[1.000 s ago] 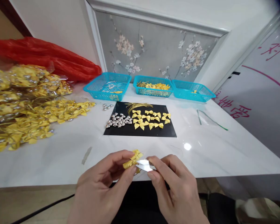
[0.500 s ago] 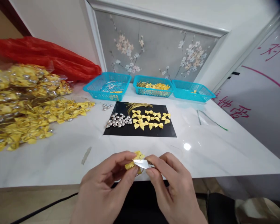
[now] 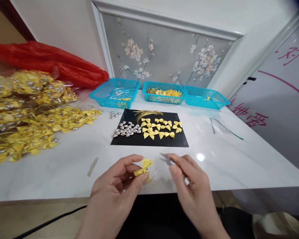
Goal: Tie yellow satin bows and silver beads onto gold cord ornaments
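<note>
A yellow ribbon bow (image 3: 146,164) is pinched between the thumb and fingers of my left hand (image 3: 117,189), above the table's front edge. From the bow a thin tie end curves out to the right. My right hand (image 3: 191,186) grips small metal snips (image 3: 167,159), their pointed blades facing left and slightly blurred, apart from the bow. Beyond both hands lies a black mat (image 3: 149,142). On it are silver heart-shaped beads (image 3: 127,129), several yellow bows (image 3: 156,126) and a bunch of thin gold ties (image 3: 148,113).
Three blue baskets (image 3: 114,105) (image 3: 163,98) (image 3: 206,104) line the back of the white table (image 3: 226,159). Heaped yellow bows with beads (image 3: 47,122) cover the left side, before red mesh fabric (image 3: 52,61). A green-tipped strip (image 3: 229,129) lies at right.
My right hand has drawn the snips away from the bow, to the right and slightly up. My left hand keeps the bow, now more exposed and turned slightly upward.
</note>
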The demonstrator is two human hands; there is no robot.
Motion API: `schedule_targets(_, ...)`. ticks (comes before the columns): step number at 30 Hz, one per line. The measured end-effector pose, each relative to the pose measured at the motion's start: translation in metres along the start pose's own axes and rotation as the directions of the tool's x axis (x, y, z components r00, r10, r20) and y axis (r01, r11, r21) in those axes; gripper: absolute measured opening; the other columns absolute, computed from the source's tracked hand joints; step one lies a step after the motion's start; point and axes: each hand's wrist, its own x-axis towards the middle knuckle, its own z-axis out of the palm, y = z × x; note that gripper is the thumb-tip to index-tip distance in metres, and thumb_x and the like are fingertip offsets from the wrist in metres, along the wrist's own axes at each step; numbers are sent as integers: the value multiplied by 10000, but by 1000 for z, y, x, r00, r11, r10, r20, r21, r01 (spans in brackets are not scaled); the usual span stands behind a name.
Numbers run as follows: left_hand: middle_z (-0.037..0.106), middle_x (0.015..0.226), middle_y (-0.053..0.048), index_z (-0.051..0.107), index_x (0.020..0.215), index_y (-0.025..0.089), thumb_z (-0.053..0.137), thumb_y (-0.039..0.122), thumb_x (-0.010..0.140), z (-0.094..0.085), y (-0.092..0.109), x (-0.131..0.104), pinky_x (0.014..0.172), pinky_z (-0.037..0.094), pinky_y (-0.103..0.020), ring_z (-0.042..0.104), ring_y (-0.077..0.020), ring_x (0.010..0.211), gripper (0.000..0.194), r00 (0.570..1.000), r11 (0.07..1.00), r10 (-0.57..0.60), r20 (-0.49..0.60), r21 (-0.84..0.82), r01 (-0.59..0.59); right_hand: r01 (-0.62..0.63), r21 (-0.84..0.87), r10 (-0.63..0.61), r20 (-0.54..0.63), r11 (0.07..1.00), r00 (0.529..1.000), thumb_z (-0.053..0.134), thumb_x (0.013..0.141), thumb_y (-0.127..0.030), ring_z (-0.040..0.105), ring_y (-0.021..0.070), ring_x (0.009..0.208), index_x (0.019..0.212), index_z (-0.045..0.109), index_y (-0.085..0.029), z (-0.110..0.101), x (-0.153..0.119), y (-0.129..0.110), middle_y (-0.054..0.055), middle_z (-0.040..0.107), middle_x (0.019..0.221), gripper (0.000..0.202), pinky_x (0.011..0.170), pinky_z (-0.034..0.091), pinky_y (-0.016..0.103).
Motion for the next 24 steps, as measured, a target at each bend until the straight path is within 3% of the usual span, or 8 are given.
schedule_targets(4,714,706,42,664,848,256,763,273,730,-4,1,7,573,543,-148,679,-121,636,155,999,999,-13,44,-42,15,-131,-451,67,-156,883,986,417,1019,-369,610,199,762,1217,667,-176,-27,11,56,93,650,988,373,664,491,323)
schedule_targets(7,693,714,27,698,805,250,729,287,770,-9,2,9,557,522,-155,638,-121,634,59,993,999,19,114,-28,-16,-193,-549,114,-176,813,978,428,975,-300,569,235,734,1162,691,-142,-47,18,99,150,636,1024,360,623,441,365)
schedule_targets(10,705,754,13,714,845,264,703,309,800,-12,4,10,590,536,-184,651,-145,675,65,987,1000,25,157,-10,-24,-189,-586,113,-164,788,980,471,938,-248,571,292,852,1096,714,-151,-56,21,117,170,643,1014,306,708,438,435)
schedule_targets(13,727,794,6,720,886,284,695,351,818,-13,7,11,622,549,-202,675,-165,710,99,981,995,48,188,80,-64,-150,-561,69,-164,814,984,477,954,-272,533,361,1090,1069,711,-173,-50,23,102,188,626,1166,278,853,412,554)
schedule_targets(15,745,826,8,723,914,303,681,376,832,-12,10,11,660,553,-207,693,-173,746,118,977,985,63,206,144,-93,-104,-492,43,-134,864,990,453,985,-322,554,336,1115,1101,689,-189,-42,23,74,170,613,1231,295,856,454,519)
schedule_targets(17,754,841,11,723,916,314,662,395,840,-10,14,12,682,552,-210,705,-178,765,126,970,973,72,233,198,-120,-29,-343,28,-8,939,1000,425,1022,-376,647,218,945,1116,658,-233,-33,23,40,88,679,1094,289,749,526,345)
schedule_targets(20,754,842,7,724,901,314,642,410,844,-6,18,12,677,559,-224,705,-184,740,139,960,954,110,257,244,-174,-102,204,36,301,974,953,502,1000,-355,652,159,839,1049,635,-211,-19,26,-5,37,703,955,203,724,524,263)
schedule_targets(24,768,971,-30,717,1057,308,696,455,814,-8,14,13,713,599,-246,729,-208,825,284,980,982,62,189,162,-93,-204,335,54,405,920,913,515,990,-293,562,115,672,845,622,-179,-4,30,-23,-7,639,749,213,607,448,212)
